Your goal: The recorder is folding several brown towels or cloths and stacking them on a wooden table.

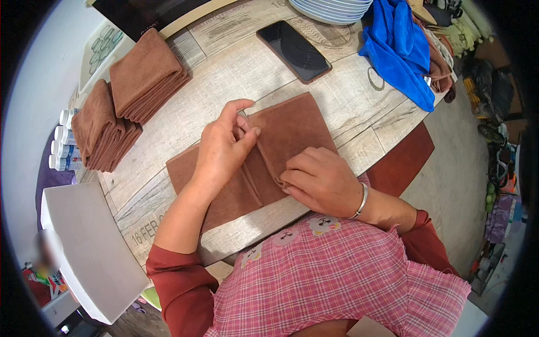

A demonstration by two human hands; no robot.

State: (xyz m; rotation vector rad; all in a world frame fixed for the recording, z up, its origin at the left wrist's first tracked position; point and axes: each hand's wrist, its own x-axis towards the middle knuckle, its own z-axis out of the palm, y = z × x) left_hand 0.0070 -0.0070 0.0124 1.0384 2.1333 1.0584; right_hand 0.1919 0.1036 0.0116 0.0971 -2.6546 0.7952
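A brown cloth towel (290,122) lies partly folded on the wood-patterned table in front of me, its right part doubled over toward the middle. With thumb and fingers, my right hand (322,179) pinches the near corner of that folded part. My left hand (225,141) is at the far end of the fold, thumb and fingers curled close to the edge; whether cloth is pinched there is hard to see. The left part of the towel lies flat beneath my left forearm. A silver bangle (361,201) circles my right wrist.
Two stacks of folded brown towels, a far one (145,71) and a near one (101,130), sit at the left beside white-capped bottles (65,143). A phone (294,50) lies beyond the towel. Stacked plates (330,10) and a blue cloth (398,50) occupy the far right. A white box (92,248) stands left.
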